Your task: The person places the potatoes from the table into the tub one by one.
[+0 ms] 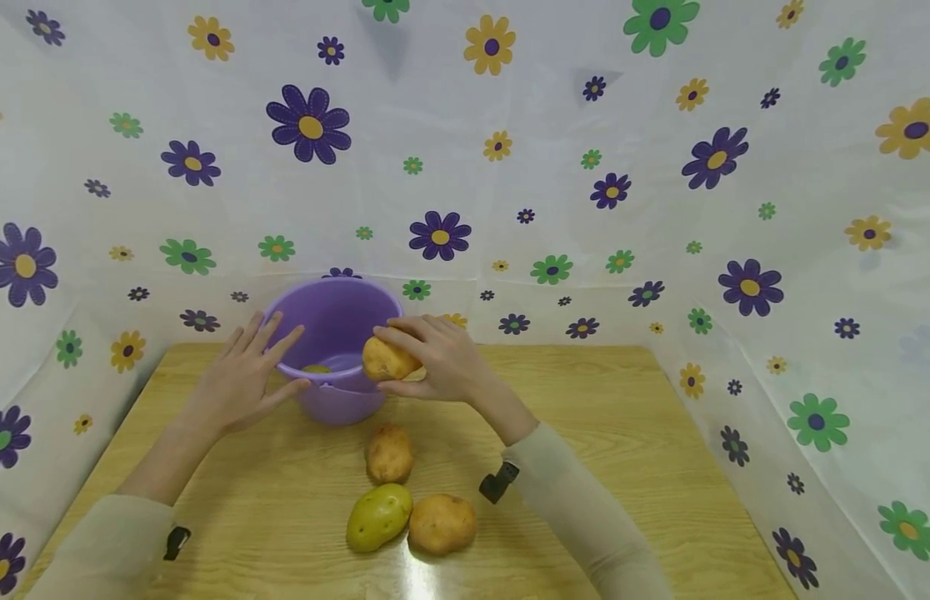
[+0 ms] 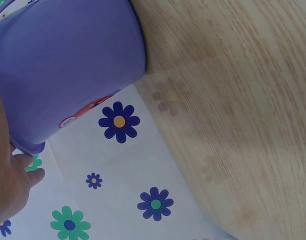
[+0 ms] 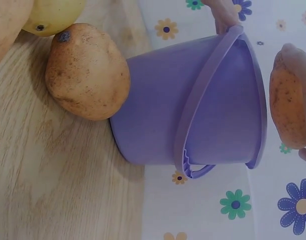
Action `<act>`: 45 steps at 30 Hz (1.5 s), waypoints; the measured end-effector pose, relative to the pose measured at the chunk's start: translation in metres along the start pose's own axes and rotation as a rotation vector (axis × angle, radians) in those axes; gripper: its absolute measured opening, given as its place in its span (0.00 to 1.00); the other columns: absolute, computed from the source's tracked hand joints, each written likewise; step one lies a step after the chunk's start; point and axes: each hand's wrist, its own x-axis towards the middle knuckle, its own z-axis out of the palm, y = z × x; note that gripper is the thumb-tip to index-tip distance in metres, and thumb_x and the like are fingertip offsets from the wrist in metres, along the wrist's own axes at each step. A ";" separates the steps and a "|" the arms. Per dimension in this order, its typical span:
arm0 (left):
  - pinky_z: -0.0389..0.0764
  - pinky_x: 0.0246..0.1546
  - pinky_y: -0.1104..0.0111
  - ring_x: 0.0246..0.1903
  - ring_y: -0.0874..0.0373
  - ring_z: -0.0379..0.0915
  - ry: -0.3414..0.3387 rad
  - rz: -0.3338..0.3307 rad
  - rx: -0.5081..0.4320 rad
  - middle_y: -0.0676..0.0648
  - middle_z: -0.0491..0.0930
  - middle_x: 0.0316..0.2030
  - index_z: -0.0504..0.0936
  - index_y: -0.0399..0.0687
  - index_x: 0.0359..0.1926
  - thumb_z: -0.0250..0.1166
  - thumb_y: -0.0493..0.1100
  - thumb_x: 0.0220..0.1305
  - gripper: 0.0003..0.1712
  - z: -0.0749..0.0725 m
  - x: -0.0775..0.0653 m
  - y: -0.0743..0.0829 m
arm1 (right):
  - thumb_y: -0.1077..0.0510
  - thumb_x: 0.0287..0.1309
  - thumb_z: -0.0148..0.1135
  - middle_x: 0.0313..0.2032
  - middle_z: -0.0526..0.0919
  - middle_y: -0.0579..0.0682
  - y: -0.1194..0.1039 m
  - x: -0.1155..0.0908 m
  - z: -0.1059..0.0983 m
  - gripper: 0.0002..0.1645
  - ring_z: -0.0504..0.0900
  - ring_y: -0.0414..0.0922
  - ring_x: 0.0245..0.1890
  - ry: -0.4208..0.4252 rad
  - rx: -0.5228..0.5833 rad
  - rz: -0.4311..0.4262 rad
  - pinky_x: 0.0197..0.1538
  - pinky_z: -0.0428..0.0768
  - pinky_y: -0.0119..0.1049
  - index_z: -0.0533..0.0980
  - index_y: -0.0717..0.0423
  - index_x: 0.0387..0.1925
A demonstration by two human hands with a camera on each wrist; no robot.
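A purple bucket stands upright at the back left of the table, with part of a yellowish potato visible inside. My right hand grips a tan potato at the bucket's right rim; in the right wrist view this potato is just beyond the bucket's mouth. At the left rim, my left hand has its fingers spread and fairly straight, touching the bucket. Nearer me lie a brown potato, a yellow-green potato and another tan potato.
The wooden table carries the bucket and the loose potatoes. A white flowered sheet rises behind the table and along both sides. The bucket's handle hangs down against its near side.
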 end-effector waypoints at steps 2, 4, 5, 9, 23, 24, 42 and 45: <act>0.55 0.79 0.32 0.83 0.29 0.44 0.008 0.006 0.005 0.29 0.53 0.82 0.59 0.50 0.83 0.60 0.69 0.72 0.49 0.001 -0.001 0.000 | 0.30 0.48 0.80 0.57 0.87 0.52 0.000 0.003 0.001 0.47 0.88 0.49 0.53 -0.003 0.005 0.003 0.58 0.88 0.41 0.80 0.47 0.65; 0.56 0.79 0.31 0.82 0.28 0.44 0.016 0.012 0.006 0.28 0.53 0.82 0.59 0.50 0.83 0.60 0.69 0.72 0.49 0.001 -0.002 -0.001 | 0.31 0.48 0.80 0.57 0.87 0.52 -0.001 0.007 0.002 0.47 0.87 0.50 0.54 -0.008 0.006 0.007 0.58 0.87 0.42 0.80 0.47 0.65; 0.56 0.79 0.31 0.82 0.28 0.44 0.016 0.010 0.005 0.29 0.53 0.82 0.59 0.50 0.83 0.60 0.69 0.72 0.49 0.001 -0.002 -0.001 | 0.30 0.48 0.80 0.58 0.87 0.52 -0.001 0.008 0.002 0.47 0.87 0.50 0.54 -0.012 0.005 0.009 0.58 0.87 0.42 0.80 0.47 0.66; 0.55 0.79 0.32 0.82 0.28 0.44 0.014 0.008 -0.001 0.29 0.53 0.82 0.59 0.50 0.83 0.60 0.69 0.72 0.49 0.000 -0.001 -0.001 | 0.30 0.49 0.79 0.59 0.86 0.51 -0.001 0.013 0.003 0.46 0.87 0.50 0.55 -0.030 0.005 0.018 0.61 0.87 0.43 0.80 0.46 0.66; 0.56 0.78 0.30 0.83 0.28 0.43 0.009 0.006 -0.010 0.29 0.52 0.82 0.58 0.50 0.83 0.60 0.69 0.72 0.49 0.001 -0.002 -0.001 | 0.31 0.50 0.79 0.59 0.86 0.50 0.001 0.038 0.013 0.47 0.87 0.50 0.57 -0.073 0.036 0.031 0.60 0.87 0.39 0.79 0.46 0.67; 0.57 0.78 0.30 0.83 0.28 0.43 0.008 0.006 -0.010 0.29 0.52 0.82 0.58 0.50 0.83 0.60 0.69 0.72 0.49 0.001 -0.002 -0.001 | 0.31 0.50 0.79 0.59 0.86 0.50 0.001 0.039 0.015 0.47 0.87 0.49 0.56 -0.077 0.038 0.035 0.58 0.87 0.38 0.79 0.46 0.67; 0.57 0.78 0.30 0.83 0.28 0.43 0.005 0.009 -0.007 0.29 0.53 0.82 0.59 0.50 0.83 0.60 0.69 0.72 0.49 0.000 -0.003 0.001 | 0.28 0.54 0.74 0.60 0.86 0.47 0.004 0.053 0.036 0.48 0.87 0.47 0.55 -0.234 0.023 0.086 0.54 0.87 0.35 0.76 0.43 0.71; 0.57 0.78 0.31 0.83 0.29 0.43 0.009 0.006 -0.001 0.30 0.53 0.82 0.59 0.50 0.83 0.60 0.69 0.72 0.49 0.000 -0.002 0.000 | 0.28 0.56 0.73 0.60 0.85 0.47 0.007 0.057 0.036 0.46 0.88 0.47 0.53 -0.276 0.016 0.089 0.52 0.87 0.35 0.76 0.43 0.71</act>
